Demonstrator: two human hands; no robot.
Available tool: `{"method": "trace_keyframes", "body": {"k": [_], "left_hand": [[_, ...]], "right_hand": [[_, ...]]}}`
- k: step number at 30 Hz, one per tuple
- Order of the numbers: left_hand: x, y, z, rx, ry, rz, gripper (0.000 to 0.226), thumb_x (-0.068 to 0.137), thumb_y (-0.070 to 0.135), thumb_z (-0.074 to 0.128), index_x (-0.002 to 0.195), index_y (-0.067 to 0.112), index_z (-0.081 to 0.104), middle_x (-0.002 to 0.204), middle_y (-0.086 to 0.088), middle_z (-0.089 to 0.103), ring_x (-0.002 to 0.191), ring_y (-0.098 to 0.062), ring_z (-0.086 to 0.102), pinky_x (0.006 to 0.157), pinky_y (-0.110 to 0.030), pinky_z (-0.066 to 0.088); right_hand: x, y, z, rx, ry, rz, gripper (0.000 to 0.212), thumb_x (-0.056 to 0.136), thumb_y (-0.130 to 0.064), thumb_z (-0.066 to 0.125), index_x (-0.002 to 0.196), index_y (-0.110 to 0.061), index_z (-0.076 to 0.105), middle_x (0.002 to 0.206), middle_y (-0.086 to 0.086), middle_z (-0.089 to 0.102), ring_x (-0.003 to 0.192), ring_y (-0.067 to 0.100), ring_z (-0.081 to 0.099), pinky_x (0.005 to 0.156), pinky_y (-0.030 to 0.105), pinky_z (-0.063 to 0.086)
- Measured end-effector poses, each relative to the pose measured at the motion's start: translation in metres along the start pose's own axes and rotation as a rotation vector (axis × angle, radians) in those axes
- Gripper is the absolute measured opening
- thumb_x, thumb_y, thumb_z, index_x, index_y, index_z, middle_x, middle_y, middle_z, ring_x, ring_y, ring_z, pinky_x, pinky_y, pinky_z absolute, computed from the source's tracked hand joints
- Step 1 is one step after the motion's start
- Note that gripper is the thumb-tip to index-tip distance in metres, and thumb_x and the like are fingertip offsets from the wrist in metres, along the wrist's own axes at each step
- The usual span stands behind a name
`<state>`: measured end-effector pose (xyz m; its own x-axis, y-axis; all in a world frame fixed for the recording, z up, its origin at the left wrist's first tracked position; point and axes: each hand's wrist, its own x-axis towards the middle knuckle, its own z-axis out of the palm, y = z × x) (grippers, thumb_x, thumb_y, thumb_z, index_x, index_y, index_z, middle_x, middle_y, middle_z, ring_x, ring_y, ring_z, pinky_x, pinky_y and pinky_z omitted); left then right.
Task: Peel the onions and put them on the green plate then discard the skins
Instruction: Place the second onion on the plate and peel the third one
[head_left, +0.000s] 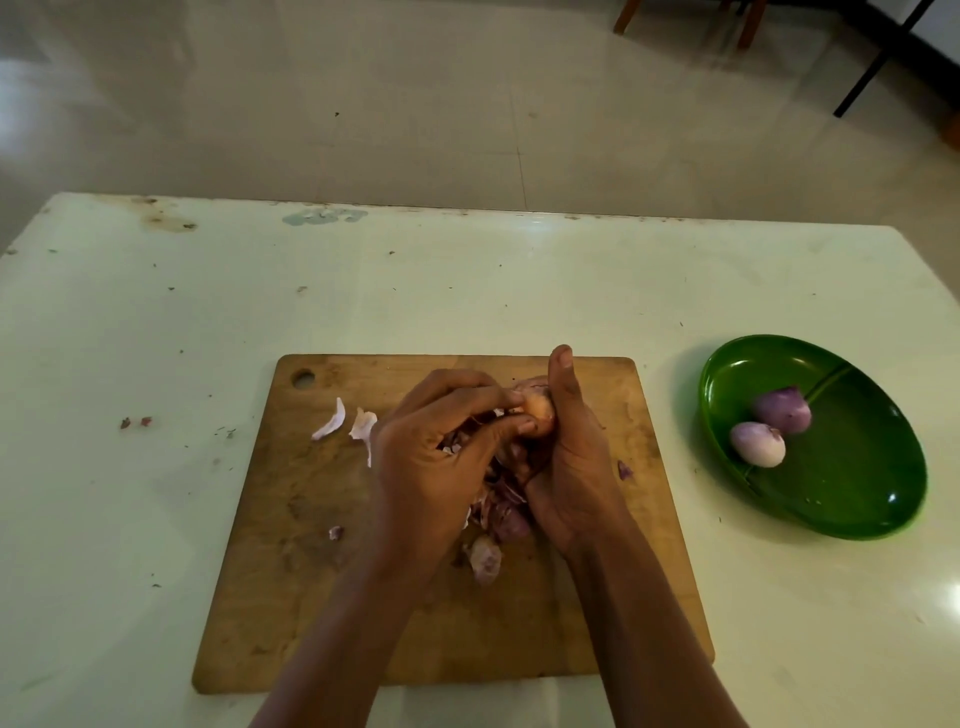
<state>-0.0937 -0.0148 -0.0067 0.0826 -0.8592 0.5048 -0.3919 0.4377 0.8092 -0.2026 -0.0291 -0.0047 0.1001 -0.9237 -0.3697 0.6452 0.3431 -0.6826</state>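
Over the wooden cutting board (291, 571) both hands meet around a small onion (537, 408), of which only an orange-brown bit shows. My left hand (436, 457) pinches the onion's skin with its fingertips. My right hand (566, 452) cups the onion from the right, thumb pointing up. Under the hands lies a heap of purple skins (501, 512), with a loose piece (485, 558) near it. Two pale skin flakes (332, 421) lie left of the hands. On the green plate (852, 499) at the right rest two peeled purple onions (782, 410) (757, 443).
The board lies on a pale, stained table (156, 338). Small skin scraps (135, 422) dot the table at the left, and one (625, 470) sits near the board's right edge. Beyond the far table edge are floor tiles and furniture legs (748, 26).
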Motion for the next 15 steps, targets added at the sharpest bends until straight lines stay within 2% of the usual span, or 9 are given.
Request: {"method": "trace_keyframes", "body": {"k": [2, 5, 9, 11, 15], "left_hand": [[-0.0007, 0.0005, -0.0002, -0.006, 0.013, -0.02, 0.023, 0.072, 0.026, 0.074, 0.089, 0.011, 0.072, 0.086, 0.004, 0.067, 0.081, -0.001, 0.063, 0.072, -0.01, 0.049], [-0.002, 0.0005, -0.0001, -0.031, 0.034, -0.077, 0.02, 0.072, 0.024, 0.075, 0.087, 0.011, 0.072, 0.083, 0.004, 0.069, 0.079, -0.003, 0.065, 0.07, -0.015, 0.051], [-0.0009, 0.0047, -0.0015, -0.079, 0.076, -0.111, 0.019, 0.069, 0.026, 0.076, 0.085, 0.017, 0.07, 0.079, 0.007, 0.068, 0.074, -0.002, 0.066, 0.067, -0.012, 0.05], [-0.0006, 0.0049, -0.0022, -0.085, 0.09, -0.109, 0.015, 0.069, 0.021, 0.076, 0.083, 0.017, 0.07, 0.076, 0.007, 0.068, 0.072, -0.002, 0.065, 0.066, -0.011, 0.049], [-0.0023, 0.0006, -0.0029, -0.026, 0.102, -0.075, 0.01, 0.074, 0.018, 0.074, 0.082, 0.015, 0.069, 0.074, 0.004, 0.067, 0.071, -0.002, 0.064, 0.064, -0.011, 0.048]], "right_hand": [[-0.0009, -0.0006, 0.0012, -0.005, 0.003, -0.007, 0.038, 0.074, -0.048, 0.058, 0.059, -0.013, 0.059, 0.058, 0.002, 0.058, 0.056, 0.011, 0.06, 0.065, 0.027, 0.055], [-0.0007, -0.0009, 0.0018, -0.018, -0.023, -0.003, 0.041, 0.075, -0.048, 0.057, 0.048, -0.018, 0.059, 0.054, 0.0, 0.056, 0.052, 0.009, 0.057, 0.064, 0.026, 0.052], [-0.0004, -0.0003, 0.0027, 0.005, -0.015, -0.017, 0.037, 0.076, -0.042, 0.058, 0.053, -0.013, 0.059, 0.055, 0.003, 0.055, 0.05, 0.01, 0.055, 0.055, 0.022, 0.052], [-0.0016, -0.0009, 0.0046, 0.01, -0.016, -0.025, 0.036, 0.076, -0.04, 0.057, 0.053, -0.013, 0.058, 0.052, 0.001, 0.053, 0.046, 0.007, 0.053, 0.049, 0.018, 0.049], [-0.0009, -0.0006, 0.0032, 0.023, -0.064, -0.023, 0.033, 0.074, -0.038, 0.058, 0.067, -0.006, 0.055, 0.06, 0.004, 0.053, 0.05, 0.007, 0.054, 0.051, 0.018, 0.05]]}}
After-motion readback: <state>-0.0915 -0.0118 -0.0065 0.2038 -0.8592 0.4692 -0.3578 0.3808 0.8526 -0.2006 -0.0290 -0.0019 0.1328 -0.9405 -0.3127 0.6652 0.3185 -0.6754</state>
